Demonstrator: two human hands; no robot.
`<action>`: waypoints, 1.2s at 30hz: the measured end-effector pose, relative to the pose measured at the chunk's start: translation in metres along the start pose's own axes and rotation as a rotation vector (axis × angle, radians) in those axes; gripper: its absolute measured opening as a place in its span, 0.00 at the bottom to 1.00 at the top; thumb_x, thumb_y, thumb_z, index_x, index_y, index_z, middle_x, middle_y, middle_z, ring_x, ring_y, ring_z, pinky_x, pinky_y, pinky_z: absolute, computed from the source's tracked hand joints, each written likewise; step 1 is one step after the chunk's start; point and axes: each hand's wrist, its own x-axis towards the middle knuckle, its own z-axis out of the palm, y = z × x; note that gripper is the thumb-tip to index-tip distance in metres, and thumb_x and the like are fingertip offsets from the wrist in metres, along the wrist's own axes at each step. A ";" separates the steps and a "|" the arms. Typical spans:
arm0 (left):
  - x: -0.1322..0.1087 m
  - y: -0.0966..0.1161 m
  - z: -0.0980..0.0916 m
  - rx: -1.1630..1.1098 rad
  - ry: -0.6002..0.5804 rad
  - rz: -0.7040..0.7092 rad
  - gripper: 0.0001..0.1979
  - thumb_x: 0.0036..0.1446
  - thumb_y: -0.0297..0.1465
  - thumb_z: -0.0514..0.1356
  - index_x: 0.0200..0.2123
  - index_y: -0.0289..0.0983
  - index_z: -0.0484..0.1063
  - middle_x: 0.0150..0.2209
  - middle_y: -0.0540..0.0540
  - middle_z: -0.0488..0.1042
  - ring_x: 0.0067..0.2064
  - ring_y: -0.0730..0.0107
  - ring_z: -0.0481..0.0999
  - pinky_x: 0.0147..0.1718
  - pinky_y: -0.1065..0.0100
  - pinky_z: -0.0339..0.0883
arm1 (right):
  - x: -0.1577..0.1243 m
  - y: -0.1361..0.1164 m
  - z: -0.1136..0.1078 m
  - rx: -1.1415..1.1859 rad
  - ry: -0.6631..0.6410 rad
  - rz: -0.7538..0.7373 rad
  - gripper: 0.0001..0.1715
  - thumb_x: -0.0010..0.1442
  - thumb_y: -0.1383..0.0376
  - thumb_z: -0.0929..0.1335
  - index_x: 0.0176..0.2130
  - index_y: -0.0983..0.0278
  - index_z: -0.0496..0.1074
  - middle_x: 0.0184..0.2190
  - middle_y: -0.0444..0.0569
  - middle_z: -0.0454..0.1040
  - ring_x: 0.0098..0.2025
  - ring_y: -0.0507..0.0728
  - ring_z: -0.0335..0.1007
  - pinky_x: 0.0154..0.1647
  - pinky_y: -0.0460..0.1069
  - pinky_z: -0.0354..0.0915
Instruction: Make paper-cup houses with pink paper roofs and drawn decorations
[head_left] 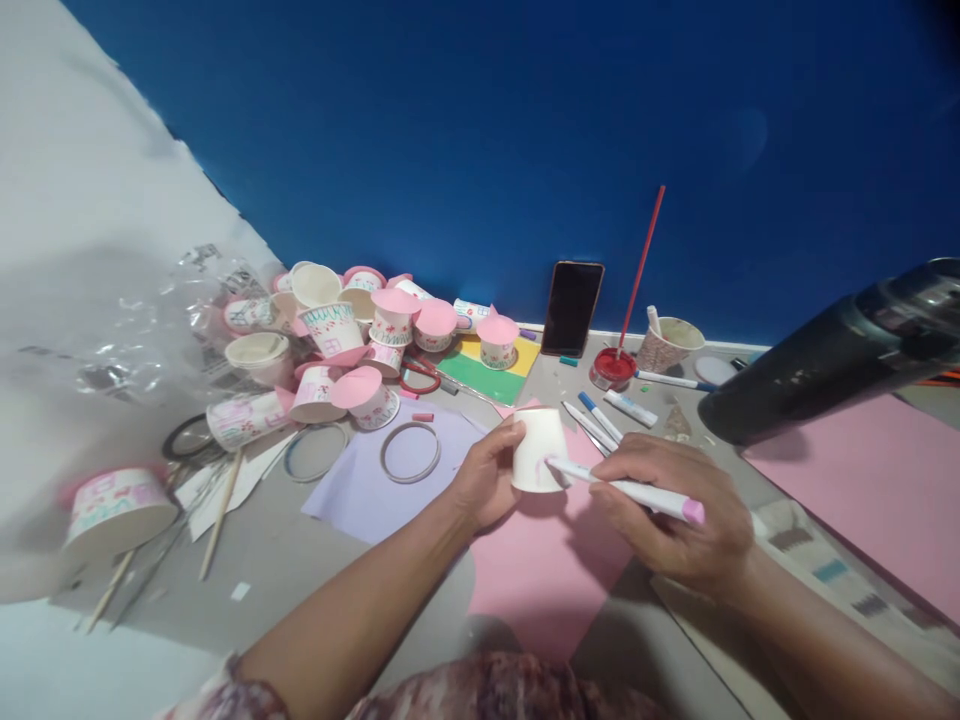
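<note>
My left hand is closed round a small white paper cup, which stands upside down on a pink sheet of paper. My right hand grips a white marker with a pink end. The marker's tip touches the cup's side, where faint pink marks show.
A heap of decorated paper cups with pink lids lies at the back left beside crumpled clear plastic. A phone leans on the blue wall. A red paint pot with a stick, loose markers, rings, scissors and a dark bottle lie around.
</note>
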 end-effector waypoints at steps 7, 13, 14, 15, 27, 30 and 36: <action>0.000 -0.001 -0.002 0.018 -0.021 0.012 0.24 0.49 0.30 0.72 0.51 0.35 0.78 0.38 0.43 0.82 0.39 0.57 0.80 0.43 0.58 0.75 | -0.001 0.002 -0.001 -0.062 0.007 -0.006 0.06 0.64 0.71 0.69 0.36 0.60 0.75 0.25 0.45 0.81 0.24 0.53 0.76 0.26 0.47 0.70; 0.002 -0.002 -0.006 0.039 -0.033 0.032 0.23 0.49 0.31 0.73 0.50 0.34 0.79 0.39 0.43 0.83 0.41 0.57 0.81 0.44 0.60 0.74 | -0.001 0.000 0.001 -0.022 -0.007 -0.006 0.06 0.64 0.72 0.69 0.37 0.61 0.75 0.24 0.45 0.80 0.24 0.53 0.76 0.26 0.46 0.70; 0.002 -0.002 -0.006 0.045 -0.042 0.037 0.24 0.49 0.31 0.73 0.51 0.34 0.78 0.40 0.42 0.83 0.41 0.57 0.81 0.44 0.60 0.73 | 0.000 0.000 0.001 -0.015 -0.008 -0.006 0.06 0.64 0.72 0.69 0.37 0.61 0.75 0.24 0.45 0.80 0.24 0.53 0.76 0.27 0.46 0.70; 0.002 -0.002 -0.006 0.052 -0.053 0.040 0.25 0.49 0.31 0.73 0.51 0.34 0.78 0.40 0.42 0.83 0.41 0.58 0.81 0.43 0.61 0.73 | 0.000 -0.001 0.001 -0.009 -0.011 -0.005 0.06 0.64 0.72 0.69 0.36 0.61 0.75 0.24 0.45 0.80 0.23 0.53 0.76 0.27 0.47 0.71; 0.001 -0.001 -0.003 0.071 -0.038 0.048 0.26 0.47 0.32 0.75 0.51 0.35 0.78 0.38 0.44 0.82 0.39 0.61 0.79 0.39 0.64 0.73 | -0.001 0.000 0.000 -0.011 -0.022 -0.010 0.06 0.64 0.72 0.70 0.37 0.60 0.75 0.24 0.44 0.80 0.24 0.53 0.76 0.27 0.47 0.70; 0.001 -0.002 -0.003 0.066 -0.032 0.055 0.25 0.48 0.32 0.75 0.50 0.34 0.78 0.38 0.44 0.81 0.38 0.62 0.79 0.39 0.64 0.73 | 0.000 -0.001 -0.002 0.012 -0.036 0.002 0.07 0.64 0.72 0.69 0.37 0.60 0.75 0.23 0.43 0.79 0.22 0.53 0.74 0.26 0.47 0.69; 0.000 -0.001 -0.002 0.052 -0.032 0.043 0.23 0.48 0.31 0.75 0.49 0.35 0.78 0.37 0.46 0.81 0.37 0.63 0.79 0.41 0.63 0.73 | -0.002 0.001 -0.002 0.035 -0.042 0.011 0.06 0.64 0.71 0.70 0.38 0.59 0.75 0.25 0.45 0.80 0.25 0.54 0.77 0.27 0.48 0.71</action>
